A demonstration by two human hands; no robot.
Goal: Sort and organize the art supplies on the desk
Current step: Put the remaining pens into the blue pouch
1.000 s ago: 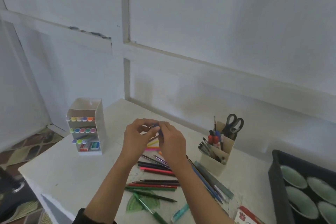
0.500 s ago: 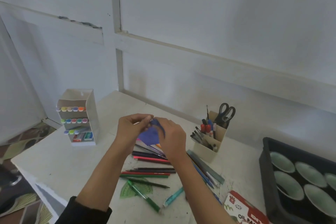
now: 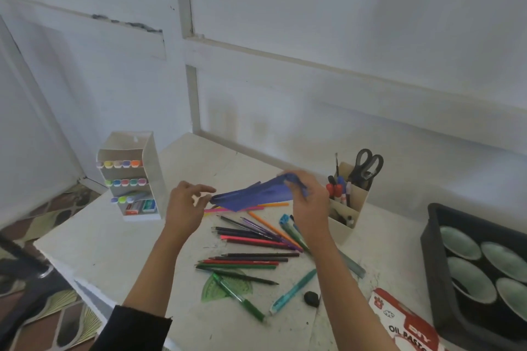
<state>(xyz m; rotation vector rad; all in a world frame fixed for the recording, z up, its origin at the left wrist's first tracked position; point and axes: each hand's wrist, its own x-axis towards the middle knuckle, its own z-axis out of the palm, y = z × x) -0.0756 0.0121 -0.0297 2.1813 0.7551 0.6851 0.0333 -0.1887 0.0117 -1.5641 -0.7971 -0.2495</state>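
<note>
My right hand (image 3: 309, 205) pinches the right end of a blue fan of thin sheets (image 3: 253, 194), held in the air above the desk. My left hand (image 3: 185, 205) hovers at the fan's left tip with relaxed, spread fingers that grip nothing. Beneath both hands, several coloured pencils (image 3: 251, 239) lie loose on the white desk (image 3: 94, 242). A cream pen holder (image 3: 352, 208) with scissors (image 3: 366, 165) and markers stands just right of my right hand. At the left stands a white tiered rack (image 3: 142, 177) of pastel markers.
A green protractor (image 3: 245, 288), green pen (image 3: 242, 298), teal pen (image 3: 293, 291) and black eraser (image 3: 310, 298) lie near the front. An oil pastel box (image 3: 405, 322) sits front right. A black tray (image 3: 436, 265) of green dishes fills the right edge. The wall runs behind.
My hands have drawn apart. The blue fan has spread open, my right hand carrying its end to the right while my left hand let go of it.
</note>
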